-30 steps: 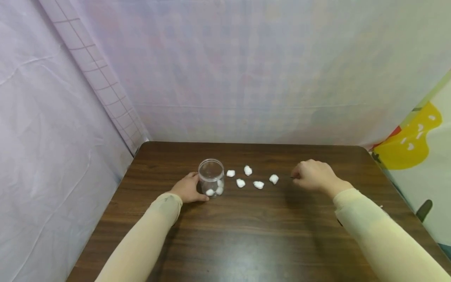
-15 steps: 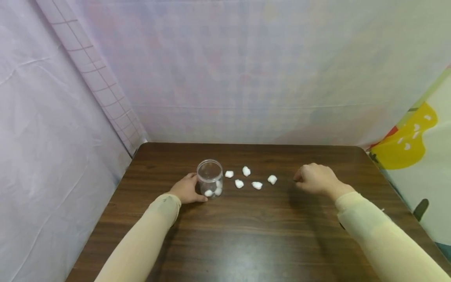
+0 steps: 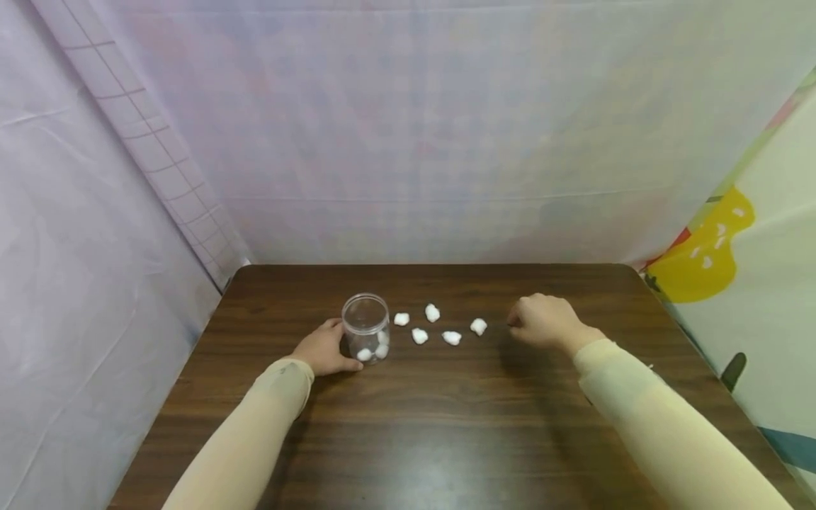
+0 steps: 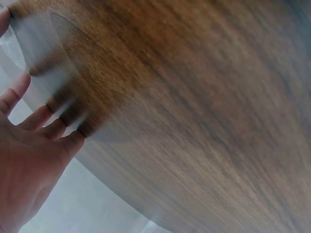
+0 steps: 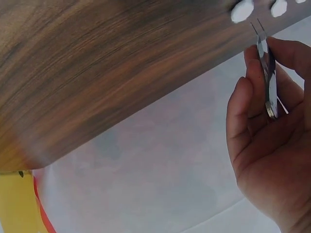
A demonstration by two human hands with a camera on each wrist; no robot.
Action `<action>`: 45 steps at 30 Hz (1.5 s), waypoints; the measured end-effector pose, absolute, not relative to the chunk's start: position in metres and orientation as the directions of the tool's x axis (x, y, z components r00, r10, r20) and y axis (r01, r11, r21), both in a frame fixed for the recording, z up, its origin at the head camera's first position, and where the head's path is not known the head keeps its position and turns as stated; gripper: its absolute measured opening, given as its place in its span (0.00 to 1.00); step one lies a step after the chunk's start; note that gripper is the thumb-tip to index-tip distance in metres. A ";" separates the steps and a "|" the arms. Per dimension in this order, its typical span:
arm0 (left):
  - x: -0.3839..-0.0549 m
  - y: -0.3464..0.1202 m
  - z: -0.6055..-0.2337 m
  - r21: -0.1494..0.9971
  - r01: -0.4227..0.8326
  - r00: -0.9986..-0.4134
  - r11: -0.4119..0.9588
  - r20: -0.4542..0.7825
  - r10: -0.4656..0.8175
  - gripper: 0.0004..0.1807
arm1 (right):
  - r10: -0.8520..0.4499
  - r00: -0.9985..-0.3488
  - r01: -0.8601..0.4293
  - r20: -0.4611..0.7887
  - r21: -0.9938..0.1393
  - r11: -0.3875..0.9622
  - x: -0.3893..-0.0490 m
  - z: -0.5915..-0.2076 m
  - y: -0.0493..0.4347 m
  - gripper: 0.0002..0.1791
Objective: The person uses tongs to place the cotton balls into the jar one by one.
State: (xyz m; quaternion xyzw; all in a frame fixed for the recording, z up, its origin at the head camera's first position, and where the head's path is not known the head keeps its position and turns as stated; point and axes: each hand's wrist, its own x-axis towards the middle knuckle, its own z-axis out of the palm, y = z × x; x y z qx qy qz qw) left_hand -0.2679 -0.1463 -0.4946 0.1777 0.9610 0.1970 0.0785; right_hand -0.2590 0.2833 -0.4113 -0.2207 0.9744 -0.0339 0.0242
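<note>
A clear jar (image 3: 366, 329) with several cotton balls at its bottom stands on the table. My left hand (image 3: 321, 348) holds its left side, thumb in front and fingers behind. The fingertips of that left hand (image 4: 39, 145) also show in the left wrist view. My right hand (image 3: 543, 322) is to the right of the loose cotton balls, above the table. In the right wrist view this right hand (image 5: 272, 111) pinches metal tweezers (image 5: 267, 73). Their thin tips are apart with nothing between them, pointing toward a cotton ball (image 5: 242, 10). The hand hides the tweezers in the head view.
Several loose cotton balls (image 3: 452, 338) lie between the jar and my right hand, the rightmost cotton ball (image 3: 478, 326) nearest that hand. The brown wooden table (image 3: 395, 425) ends at a hanging pale cloth (image 3: 408, 142) behind and another cloth (image 3: 64, 283) at the left.
The head view has shifted, so everything appears further left. My right hand drew slightly away from the loose cotton balls, then came back closer. The left hand stays on the jar.
</note>
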 end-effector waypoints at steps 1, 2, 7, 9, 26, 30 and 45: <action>-0.268 -0.146 -0.495 0.405 0.312 -0.925 0.859 -0.078 0.372 0.52 | -0.433 -0.901 -0.430 -0.030 -0.076 0.900 -0.261 -0.412 0.281 0.07; -0.268 -0.146 -0.495 0.405 0.311 -0.925 0.860 -0.077 0.372 0.52 | -0.432 -0.901 -0.429 -0.030 -0.074 0.900 -0.262 -0.413 0.280 0.06; -0.269 -0.147 -0.497 0.403 0.312 -0.926 0.861 -0.075 0.371 0.52 | -0.425 -0.905 -0.424 -0.018 -0.046 0.904 -0.269 -0.417 0.269 0.14; -0.269 -0.147 -0.497 0.399 0.311 -0.926 0.862 -0.076 0.369 0.52 | -0.422 -0.906 -0.422 -0.021 -0.037 0.906 -0.271 -0.419 0.266 0.18; -0.268 -0.145 -0.495 0.402 0.305 -0.928 0.863 -0.080 0.365 0.52 | -0.416 -0.907 -0.414 -0.070 -0.036 0.909 -0.276 -0.426 0.260 0.12; -0.269 -0.145 -0.495 0.394 0.305 -0.928 0.867 -0.080 0.363 0.52 | -0.413 -0.909 -0.412 -0.058 -0.030 0.911 -0.276 -0.429 0.262 0.12; -0.267 -0.145 -0.491 0.401 0.298 -0.931 0.866 -0.078 0.357 0.53 | -0.425 -0.905 -0.425 0.003 0.011 0.905 -0.273 -0.418 0.263 0.10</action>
